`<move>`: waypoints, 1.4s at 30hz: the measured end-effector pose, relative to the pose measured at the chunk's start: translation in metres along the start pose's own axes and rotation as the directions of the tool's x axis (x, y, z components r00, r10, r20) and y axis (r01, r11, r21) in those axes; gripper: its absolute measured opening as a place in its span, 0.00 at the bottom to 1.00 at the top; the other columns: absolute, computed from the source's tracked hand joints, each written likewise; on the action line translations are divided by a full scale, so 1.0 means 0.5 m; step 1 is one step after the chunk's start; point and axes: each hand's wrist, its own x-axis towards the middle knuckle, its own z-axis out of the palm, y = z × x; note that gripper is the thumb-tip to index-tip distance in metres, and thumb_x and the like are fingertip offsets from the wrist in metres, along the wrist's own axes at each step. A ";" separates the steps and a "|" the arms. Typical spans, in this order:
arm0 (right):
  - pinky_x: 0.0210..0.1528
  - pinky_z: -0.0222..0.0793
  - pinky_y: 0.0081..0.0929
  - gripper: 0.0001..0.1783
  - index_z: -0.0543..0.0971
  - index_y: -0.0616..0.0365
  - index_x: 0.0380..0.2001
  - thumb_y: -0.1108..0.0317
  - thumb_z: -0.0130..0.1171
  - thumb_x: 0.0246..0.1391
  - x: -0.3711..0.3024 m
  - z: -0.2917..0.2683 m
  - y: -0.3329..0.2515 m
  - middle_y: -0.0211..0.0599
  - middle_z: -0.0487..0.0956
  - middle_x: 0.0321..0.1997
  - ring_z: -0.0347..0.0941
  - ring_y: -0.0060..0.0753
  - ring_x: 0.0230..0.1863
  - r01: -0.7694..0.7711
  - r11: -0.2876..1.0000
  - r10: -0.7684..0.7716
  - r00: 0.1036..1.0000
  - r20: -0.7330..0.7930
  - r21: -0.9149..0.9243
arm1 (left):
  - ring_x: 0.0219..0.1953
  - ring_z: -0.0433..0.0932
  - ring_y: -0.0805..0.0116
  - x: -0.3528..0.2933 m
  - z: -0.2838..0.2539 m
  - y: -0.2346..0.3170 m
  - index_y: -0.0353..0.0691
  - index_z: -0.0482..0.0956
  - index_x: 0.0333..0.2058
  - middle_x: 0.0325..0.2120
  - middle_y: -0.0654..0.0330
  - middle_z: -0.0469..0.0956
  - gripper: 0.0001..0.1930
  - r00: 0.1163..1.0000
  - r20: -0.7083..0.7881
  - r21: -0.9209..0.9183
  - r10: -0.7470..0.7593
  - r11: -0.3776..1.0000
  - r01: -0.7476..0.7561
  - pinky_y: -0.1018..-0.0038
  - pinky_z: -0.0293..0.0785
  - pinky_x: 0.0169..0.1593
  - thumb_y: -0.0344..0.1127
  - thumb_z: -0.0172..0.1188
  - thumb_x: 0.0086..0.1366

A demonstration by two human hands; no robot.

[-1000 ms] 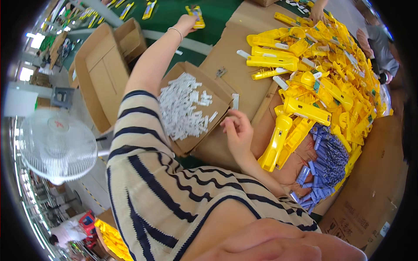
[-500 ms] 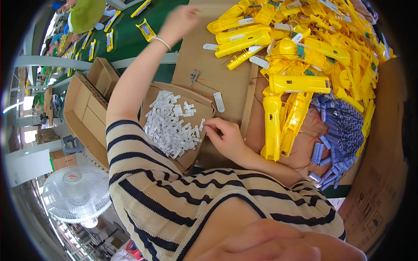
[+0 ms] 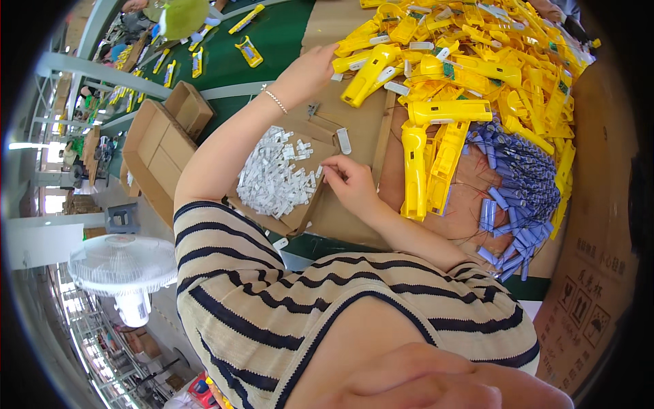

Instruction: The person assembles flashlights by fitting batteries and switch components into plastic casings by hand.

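My left hand [image 3: 312, 73], with a beaded bracelet on the wrist, reaches to the near left edge of a heap of yellow plastic flashlight housings [image 3: 470, 68]. Its fingertips meet the edge of the heap; their grip is hidden. My right hand [image 3: 351, 183] is closed in a pinch on a small white plastic piece [image 3: 319, 171], beside a cardboard tray [image 3: 298, 217]. Many like pieces [image 3: 276, 180] lie heaped in that tray. Past the right hand, a white oblong part [image 3: 343, 141] lies on cardboard, with thin wires running to a small metal part [image 3: 313, 109].
Right of my hands, yellow housings [image 3: 413, 170] lie near a pile of blue cylindrical cells [image 3: 521, 177] with red wires. A tall carton [image 3: 593, 225] walls the right side. Left stand open cardboard boxes [image 3: 153, 146]; beyond, a green belt [image 3: 225, 58] carries yellow units [image 3: 250, 52].
My left hand has come from over the green belt to the edge of the yellow heap. The right hand keeps its pinch beside the tray. The whole view has shifted somewhat.
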 end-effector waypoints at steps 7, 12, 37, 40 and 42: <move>0.24 0.66 0.20 0.07 0.77 0.63 0.33 0.74 0.57 0.50 0.006 0.002 -0.010 0.38 0.77 0.22 0.70 0.22 0.20 0.080 0.996 -0.079 0.997 0.024 -0.050 | 0.37 0.76 0.49 -0.006 0.105 0.077 0.32 0.65 0.52 0.39 0.43 0.76 0.23 0.970 0.243 -0.025 0.026 0.999 -0.020 0.63 0.72 0.43 0.39 0.52 0.61; 0.25 0.67 0.21 0.07 0.77 0.63 0.33 0.75 0.57 0.49 -0.011 0.006 -0.047 0.39 0.77 0.24 0.72 0.24 0.22 0.184 0.977 -0.192 0.979 -0.072 -0.108 | 0.37 0.76 0.49 -0.017 0.118 0.073 0.32 0.69 0.46 0.36 0.45 0.76 0.19 0.995 -0.029 0.348 -0.092 0.933 0.097 0.62 0.73 0.41 0.40 0.54 0.60; 0.36 0.77 0.31 0.27 0.66 0.66 0.51 0.51 0.35 0.65 -0.041 -0.085 -0.231 0.49 0.76 0.38 0.78 0.40 0.32 -0.441 0.659 0.014 0.817 0.577 0.609 | 0.41 0.75 0.71 -0.299 -0.128 0.288 0.36 0.68 0.52 0.43 0.58 0.76 0.19 0.865 -0.462 -0.784 -0.193 0.545 -0.297 0.74 0.71 0.44 0.42 0.47 0.68; 0.37 0.77 0.32 0.28 0.66 0.66 0.51 0.50 0.35 0.65 -0.036 -0.075 -0.231 0.49 0.76 0.38 0.78 0.41 0.32 -0.487 0.678 0.058 0.782 0.621 0.551 | 0.47 0.74 0.66 -0.345 -0.068 0.279 0.34 0.64 0.54 0.46 0.54 0.74 0.22 0.949 -0.265 -0.942 -0.174 0.259 -0.215 0.68 0.69 0.51 0.44 0.40 0.70; 0.38 0.76 0.37 0.30 0.62 0.66 0.55 0.48 0.34 0.64 -0.040 -0.075 -0.213 0.56 0.74 0.42 0.76 0.43 0.35 -0.515 0.750 0.149 0.743 0.652 0.416 | 0.47 0.74 0.63 -0.373 -0.040 0.286 0.35 0.64 0.54 0.46 0.51 0.73 0.20 0.944 -0.197 -0.979 -0.264 0.107 -0.175 0.66 0.69 0.52 0.43 0.40 0.70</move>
